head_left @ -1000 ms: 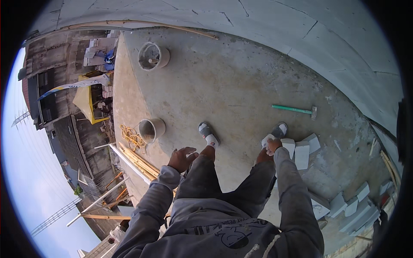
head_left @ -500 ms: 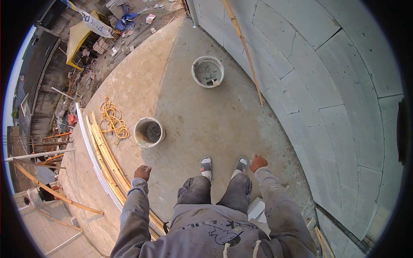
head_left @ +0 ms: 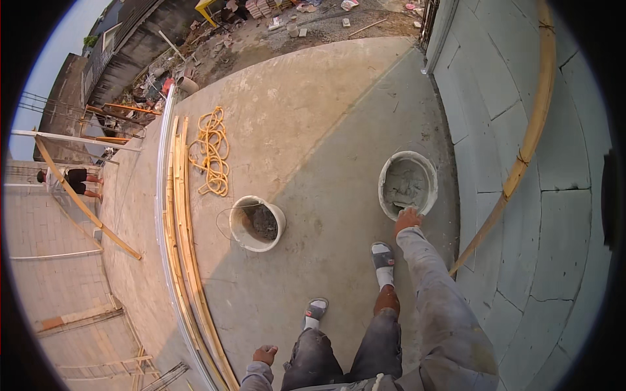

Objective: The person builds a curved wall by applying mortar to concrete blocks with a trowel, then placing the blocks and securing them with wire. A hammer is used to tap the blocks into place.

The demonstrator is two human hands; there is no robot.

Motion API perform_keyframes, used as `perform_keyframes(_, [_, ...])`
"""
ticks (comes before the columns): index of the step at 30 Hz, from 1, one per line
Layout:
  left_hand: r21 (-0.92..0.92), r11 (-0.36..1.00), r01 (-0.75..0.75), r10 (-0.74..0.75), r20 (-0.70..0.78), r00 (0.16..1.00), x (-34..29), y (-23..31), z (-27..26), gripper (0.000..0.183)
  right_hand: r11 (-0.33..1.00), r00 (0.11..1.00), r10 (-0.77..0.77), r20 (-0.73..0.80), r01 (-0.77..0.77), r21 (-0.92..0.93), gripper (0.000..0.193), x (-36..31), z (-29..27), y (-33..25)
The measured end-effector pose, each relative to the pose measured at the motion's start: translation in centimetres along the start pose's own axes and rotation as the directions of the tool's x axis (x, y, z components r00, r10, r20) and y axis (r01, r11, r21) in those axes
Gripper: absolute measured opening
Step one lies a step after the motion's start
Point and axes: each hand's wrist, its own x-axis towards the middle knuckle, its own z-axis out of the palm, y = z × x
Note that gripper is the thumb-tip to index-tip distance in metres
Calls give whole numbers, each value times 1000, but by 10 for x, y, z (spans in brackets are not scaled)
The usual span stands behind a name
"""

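Observation:
My right hand [head_left: 407, 219] reaches forward to the near rim of a round, pale bucket [head_left: 431, 171]. Its fingers are curled closed there; what they grip is mostly hidden. Wet grey mortar [head_left: 405, 182] lies inside the bucket, with a small pale piece, perhaps a tool handle, beside my fingertips. Low in the picture, my left hand [head_left: 265, 354] hangs by my left knee, fingers loosely curled and nothing showing in them. A second pale bucket [head_left: 277, 229] stands ahead of my left foot, tilted in view, with dark grey material in it and a thin wire handle.
A tangled yellow hose or rope [head_left: 212, 153] lies on the concrete floor [head_left: 293, 104]. Left of it run long timber strips [head_left: 179, 195] and a pale metal length [head_left: 163, 176]. A block wall [head_left: 508, 156] with a leaning bamboo pole [head_left: 521, 163] stands right. Another person [head_left: 75, 181] is far left.
I have stepped forward, and the mortar bucket is now close. My right hand has moved from beside me to its rim. The left hand has dropped lower in the picture.

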Motion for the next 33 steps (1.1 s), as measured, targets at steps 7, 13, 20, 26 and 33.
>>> perform_keyframes(7, [-153,986,-65,116,355,928,-98,248,4,51,987,834,-136,535,159,3,30,103,61,12])
perform_keyframes(13, [-290,953,-86,137,160,978,-75,281,-17,49,965,765,-108,634,233,-117,30,84,54,25])
perform_keyframes(20, [-335,941,-59,131,198,971,-58,277,-17,45,967,904,-85,419,176,-184,21,112,-86,88])
perform_keyframes(26, [-450,893,7,127,266,955,-52,304,32,46,997,967,-42,253,56,-51,27,155,-65,115])
perform_keyframes(33, [-386,920,68,78,351,933,-66,288,50,44,984,939,-4,345,-58,169,26,129,31,79])
